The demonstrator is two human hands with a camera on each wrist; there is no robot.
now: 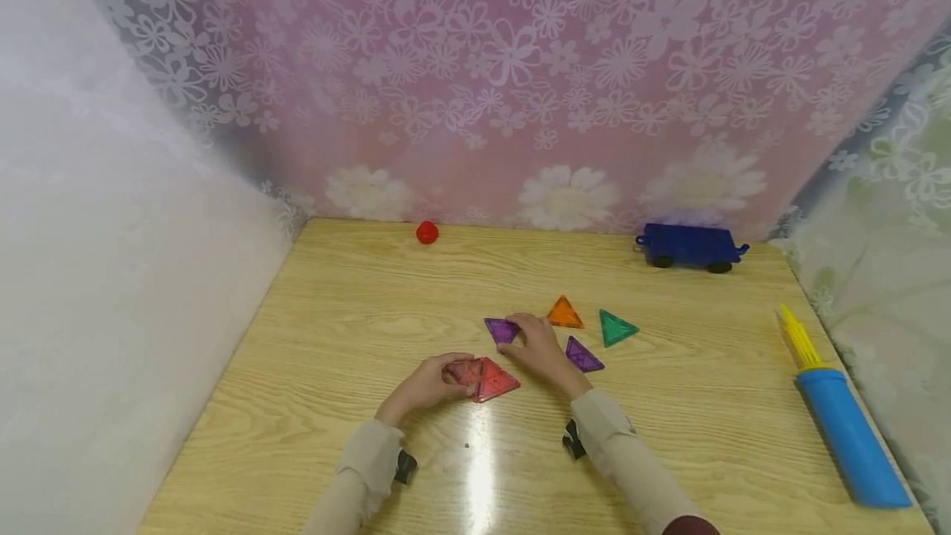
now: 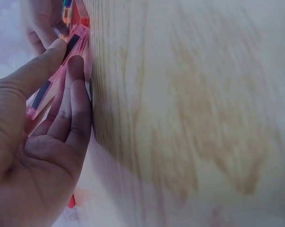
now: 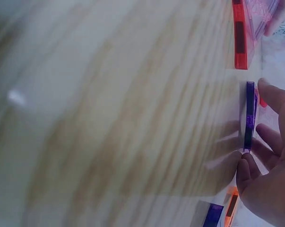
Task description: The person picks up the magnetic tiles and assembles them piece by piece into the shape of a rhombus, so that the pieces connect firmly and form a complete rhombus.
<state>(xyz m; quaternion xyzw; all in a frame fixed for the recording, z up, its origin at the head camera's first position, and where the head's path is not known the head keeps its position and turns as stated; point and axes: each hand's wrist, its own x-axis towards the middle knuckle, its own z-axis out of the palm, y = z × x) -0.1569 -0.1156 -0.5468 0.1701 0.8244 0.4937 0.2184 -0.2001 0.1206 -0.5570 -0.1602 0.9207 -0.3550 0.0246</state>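
Note:
My left hand (image 1: 425,384) pinches a pink triangular magnetic tile (image 1: 465,371) between thumb and fingers; in the left wrist view this tile (image 2: 42,94) tilts up from the tabletop. Against its right side in the head view lies a red triangular tile (image 1: 496,381). Farther back, my right hand (image 1: 544,355) holds a purple triangular tile (image 1: 499,330) by its right side, thumb and fingertips at its edges. The right wrist view shows that purple tile (image 3: 249,116) edge-on, with a gap to the red tile (image 3: 240,38).
On the wooden table (image 1: 334,295), a second purple triangle (image 1: 583,356), an orange one (image 1: 565,314) and a green one (image 1: 617,328) lie right of the hands. A red round piece (image 1: 427,232) and blue wheeled car base (image 1: 688,245) stand behind; a blue-yellow pump (image 1: 850,436) lies right.

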